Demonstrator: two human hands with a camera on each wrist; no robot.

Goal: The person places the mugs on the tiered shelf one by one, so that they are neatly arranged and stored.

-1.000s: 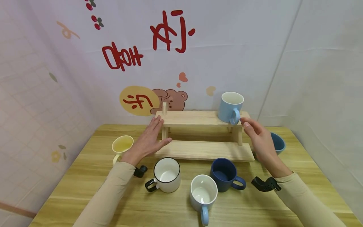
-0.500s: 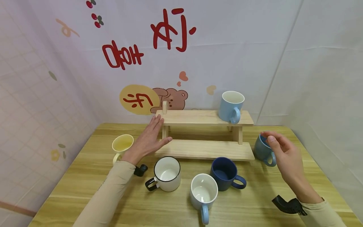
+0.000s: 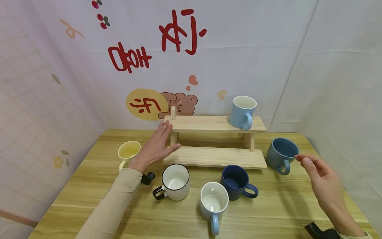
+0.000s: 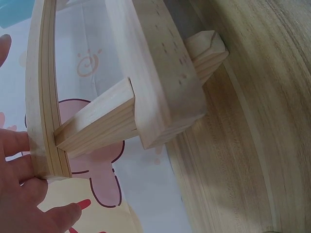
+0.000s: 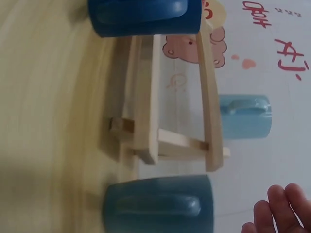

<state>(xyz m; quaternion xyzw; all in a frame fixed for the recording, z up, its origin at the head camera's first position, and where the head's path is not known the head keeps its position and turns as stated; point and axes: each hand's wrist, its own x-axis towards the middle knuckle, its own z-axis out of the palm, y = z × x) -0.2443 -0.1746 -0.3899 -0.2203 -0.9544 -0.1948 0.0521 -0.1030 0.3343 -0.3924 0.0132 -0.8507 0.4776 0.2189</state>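
Observation:
A two-tier wooden shelf point(image 3: 215, 156) stands on the table. My left hand point(image 3: 153, 147) rests on the left end of its upper board, fingers straight; the left wrist view shows the fingers point(image 4: 19, 167) against the board's end. On the right of the upper board sits a light blue mug point(image 3: 241, 114), handle toward me. My right hand point(image 3: 326, 184) is in the air at the right, holding nothing, fingers loosely bent. Nearest to it is a teal mug point(image 3: 276, 157), upright on the table beside the shelf; fingertips overlap its rim in the head view, but the right wrist view shows a gap.
In front of the shelf stand a white mug with black rim point(image 3: 179, 192), a white mug with blue handle point(image 3: 213, 202) and a navy mug point(image 3: 234, 191). A yellow mug point(image 3: 129, 151) is behind my left wrist. A printed cloth point(image 3: 238, 49) hangs behind the table point(image 3: 262, 219).
My right hand has left the light blue mug on the upper board and moved right and down, past the teal mug. My left hand has stayed on the shelf.

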